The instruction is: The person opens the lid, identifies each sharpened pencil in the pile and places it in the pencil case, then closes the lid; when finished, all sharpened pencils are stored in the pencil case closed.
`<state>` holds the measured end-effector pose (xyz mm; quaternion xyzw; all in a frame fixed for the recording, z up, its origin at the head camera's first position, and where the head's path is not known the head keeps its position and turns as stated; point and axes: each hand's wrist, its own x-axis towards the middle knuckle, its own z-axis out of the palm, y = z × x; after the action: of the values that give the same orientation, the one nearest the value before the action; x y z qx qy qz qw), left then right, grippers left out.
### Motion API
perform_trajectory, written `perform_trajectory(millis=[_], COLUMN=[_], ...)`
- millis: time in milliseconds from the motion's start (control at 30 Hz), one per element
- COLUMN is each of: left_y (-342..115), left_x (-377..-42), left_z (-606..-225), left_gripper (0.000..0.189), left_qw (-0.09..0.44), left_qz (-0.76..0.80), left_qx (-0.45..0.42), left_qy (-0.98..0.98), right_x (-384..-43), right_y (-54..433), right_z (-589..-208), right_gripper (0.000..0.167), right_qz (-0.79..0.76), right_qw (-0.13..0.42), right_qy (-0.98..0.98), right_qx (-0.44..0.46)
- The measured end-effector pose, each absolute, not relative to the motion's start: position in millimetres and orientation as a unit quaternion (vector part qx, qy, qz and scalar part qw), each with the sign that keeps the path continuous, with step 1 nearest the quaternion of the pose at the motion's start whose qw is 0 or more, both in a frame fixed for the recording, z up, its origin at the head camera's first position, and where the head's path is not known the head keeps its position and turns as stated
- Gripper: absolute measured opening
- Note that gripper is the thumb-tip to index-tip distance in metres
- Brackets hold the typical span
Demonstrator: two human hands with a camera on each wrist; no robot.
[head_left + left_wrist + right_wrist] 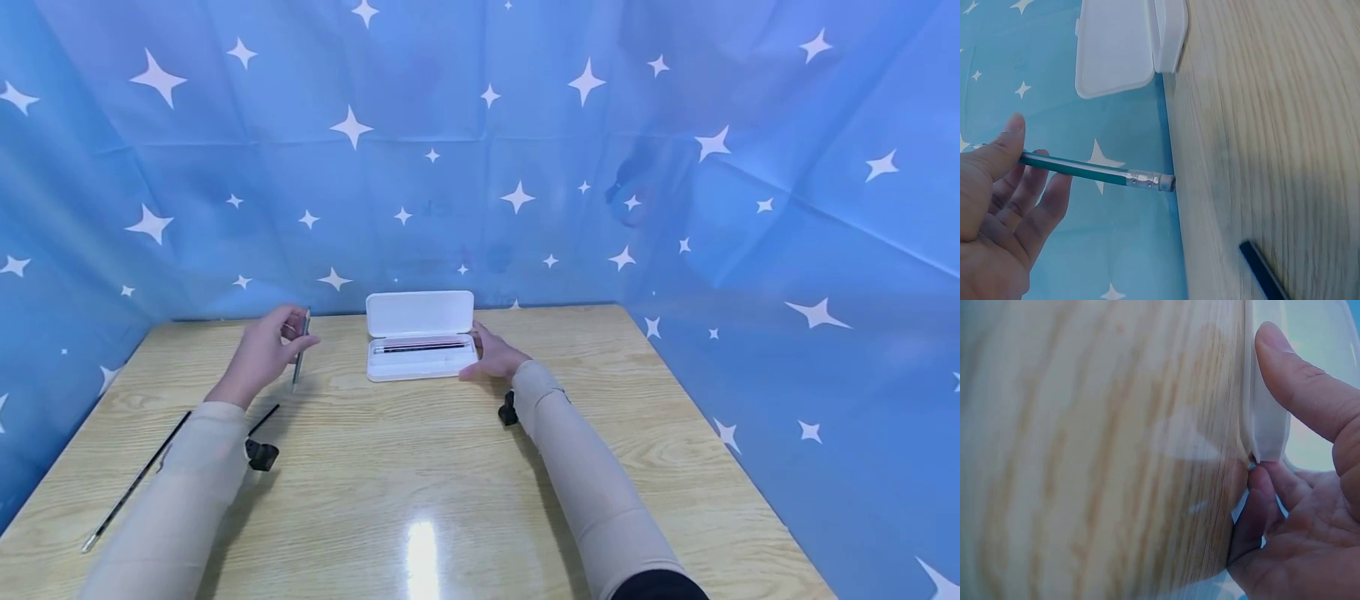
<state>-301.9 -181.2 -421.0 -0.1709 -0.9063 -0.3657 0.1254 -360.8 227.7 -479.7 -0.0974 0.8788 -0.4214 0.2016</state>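
My left hand (pixel 264 346) pinches a green-and-silver striped pencil (pixel 1079 166) between thumb and fingers, raised over the back left of the table. The pencil's eraser end points down in the head view. At the back middle lies a white pencil case (pixel 423 365) with its lid (pixel 420 313) standing up behind it. Inside it, along the rear side, are a dark pencil (pixel 431 347) and a pinkish strip behind that. My right hand (pixel 497 354) holds the case's right end, thumb at the front corner (pixel 1272 434) and fingers bent around the end.
A long black pencil (pixel 138 483) with a pale end lies at the left, partly behind the left sleeve. Another dark stick (pixel 264 419), partly hidden, lies beside the left wrist. A blue star-patterned curtain (pixel 450 167) hangs right behind the wooden table (pixel 360 500).
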Motion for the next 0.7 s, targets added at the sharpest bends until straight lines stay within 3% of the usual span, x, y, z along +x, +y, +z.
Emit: perform_trajectory(millis=[333, 700], left_y=[-149.9, -122.2], left_x=[-320.1, -332.7], left_z=[-424.4, -425.2], left_gripper=[0.027, 0.022], left_qw=[0.155, 0.160], left_qz=[-0.372, -0.401], left_qx=[-0.183, -0.189], left_qy=[-0.897, -0.882], right_x=[-360.2, -339.3], right_y=[229.5, 221.1], right_z=[-483.3, -455.7], right_gripper=[0.119, 0.113], right_qz=[-0.439, -0.475], right_qw=[0.201, 0.201], right_qy=[0.872, 0.851], right_qx=[-0.082, -0.103])
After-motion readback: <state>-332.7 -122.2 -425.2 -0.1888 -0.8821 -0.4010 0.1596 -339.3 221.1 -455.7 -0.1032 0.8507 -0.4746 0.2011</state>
